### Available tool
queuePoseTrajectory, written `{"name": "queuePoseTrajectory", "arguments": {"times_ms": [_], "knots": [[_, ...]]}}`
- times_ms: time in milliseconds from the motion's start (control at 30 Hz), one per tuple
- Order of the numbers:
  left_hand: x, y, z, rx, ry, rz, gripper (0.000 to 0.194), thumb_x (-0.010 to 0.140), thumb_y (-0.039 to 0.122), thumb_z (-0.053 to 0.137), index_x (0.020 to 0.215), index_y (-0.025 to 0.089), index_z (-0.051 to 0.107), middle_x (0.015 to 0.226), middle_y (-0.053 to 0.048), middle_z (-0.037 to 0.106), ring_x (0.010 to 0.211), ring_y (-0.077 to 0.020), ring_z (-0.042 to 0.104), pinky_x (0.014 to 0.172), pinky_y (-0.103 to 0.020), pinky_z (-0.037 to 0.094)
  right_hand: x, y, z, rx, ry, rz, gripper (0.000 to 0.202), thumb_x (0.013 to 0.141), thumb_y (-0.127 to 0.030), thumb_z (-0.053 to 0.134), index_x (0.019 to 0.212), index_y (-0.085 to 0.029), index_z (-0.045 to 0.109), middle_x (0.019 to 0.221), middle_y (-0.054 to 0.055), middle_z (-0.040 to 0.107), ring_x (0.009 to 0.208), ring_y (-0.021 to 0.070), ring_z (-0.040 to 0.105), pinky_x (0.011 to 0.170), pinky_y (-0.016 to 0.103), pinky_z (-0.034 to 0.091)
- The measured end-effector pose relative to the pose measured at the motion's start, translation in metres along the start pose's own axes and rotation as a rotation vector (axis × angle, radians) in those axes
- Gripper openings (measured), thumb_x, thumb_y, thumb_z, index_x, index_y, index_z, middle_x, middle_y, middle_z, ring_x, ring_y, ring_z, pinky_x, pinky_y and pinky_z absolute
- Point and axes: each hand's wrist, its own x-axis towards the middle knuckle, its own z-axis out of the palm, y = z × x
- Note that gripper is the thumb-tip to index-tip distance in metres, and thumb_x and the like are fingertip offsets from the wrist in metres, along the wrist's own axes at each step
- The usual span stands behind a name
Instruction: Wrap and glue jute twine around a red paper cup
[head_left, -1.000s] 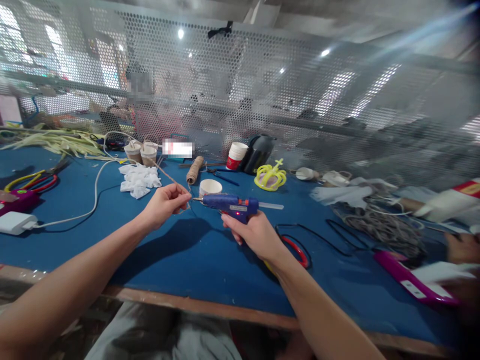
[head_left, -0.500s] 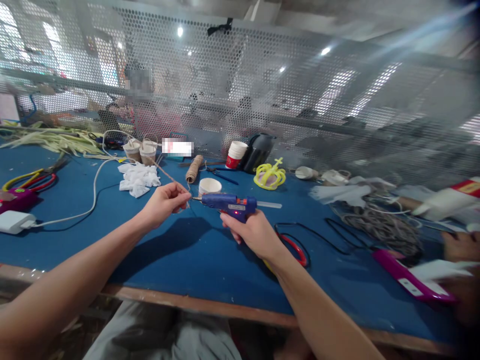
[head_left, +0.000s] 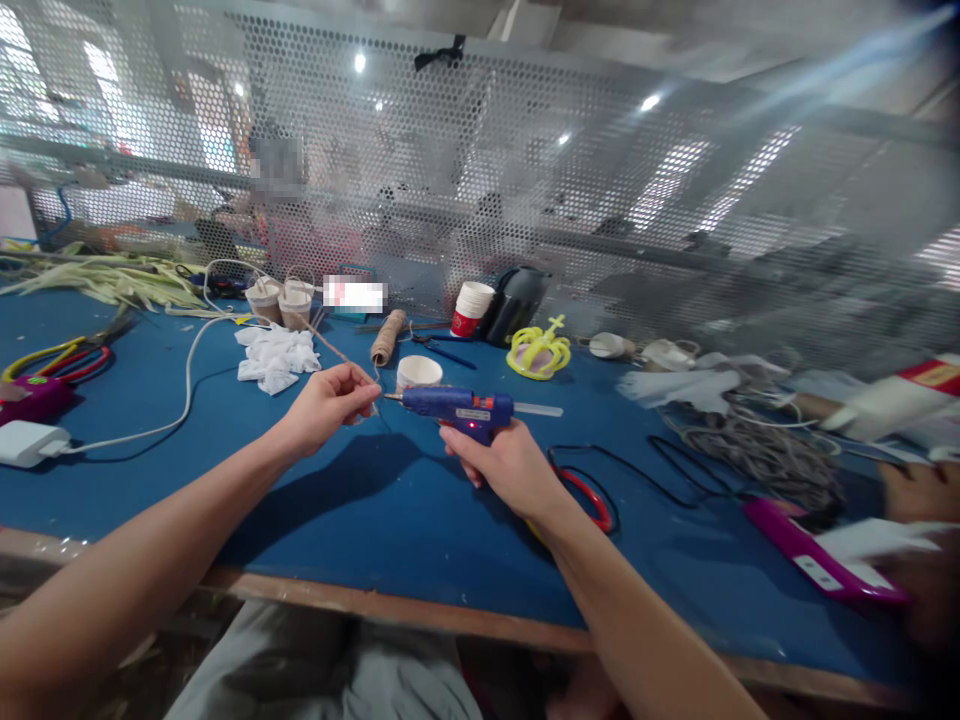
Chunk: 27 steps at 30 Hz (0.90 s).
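Observation:
My right hand (head_left: 504, 462) is wrapped round the grip of a blue glue gun (head_left: 454, 405) with a lit red light. A clear glue stick (head_left: 540, 410) sticks out of its back end. The nozzle points left, close to the fingertips of my left hand (head_left: 334, 405). That hand is pinched on thin brown twine (head_left: 339, 352), which stretches up toward the wrapped cups behind. Whether nozzle and twine touch, I cannot tell. A white paper cup (head_left: 418, 372) stands just behind the gun, and a twine spool (head_left: 388, 337) lies behind my left hand.
On the blue table are white crumpled cloth (head_left: 277, 357), two twine-wrapped cups (head_left: 295, 303), a yellow crown (head_left: 538, 350), a dark kettle (head_left: 517, 305) and scissors (head_left: 71, 358). A black cord (head_left: 622, 455) and purple power strip (head_left: 821, 560) lie right. Another person's hand (head_left: 919, 490) is at far right.

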Motion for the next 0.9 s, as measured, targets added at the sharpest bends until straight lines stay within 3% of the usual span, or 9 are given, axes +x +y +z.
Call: {"name": "queuePoseTrajectory", "arguments": {"times_ms": [900], "knots": [[0.0011,0.0002,-0.0033,-0.018,0.013,-0.006,0.023,0.065,0.032,0.068,0.064,0.015,0.052,0.049,0.005,0.052,0.042,-0.0049,0.042,0.042,-0.017,0.031,-0.0011,0.0007,-0.0001,-0.006,0.019,0.016,0.03,0.072,-0.038,0.056,0.053,-0.017,0.049,0.038,-0.004,0.045,0.035,0.008,0.042,0.042,0.023,0.038]]}}
